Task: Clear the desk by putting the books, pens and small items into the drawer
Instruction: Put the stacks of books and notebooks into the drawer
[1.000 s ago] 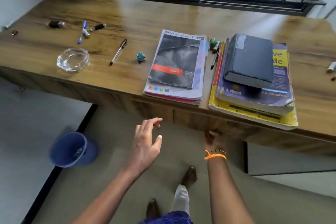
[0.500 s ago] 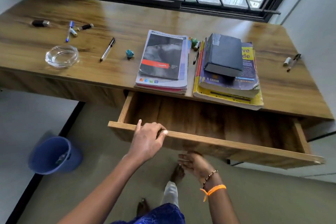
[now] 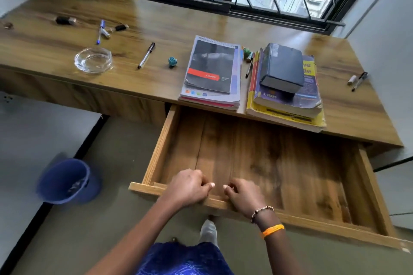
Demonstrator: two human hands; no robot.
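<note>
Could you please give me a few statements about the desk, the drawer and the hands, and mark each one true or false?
1. The drawer is pulled open. True.
2. Both the left hand and the right hand grip the drawer's front edge. True.
3. The dark book lies inside the drawer. False: it lies on top of the right book stack on the desk.
4. The glass dish stands right of both stacks. False: it stands left of them, near the desk's front edge.
5. A pen lies between the glass dish and the left book stack. True.
</note>
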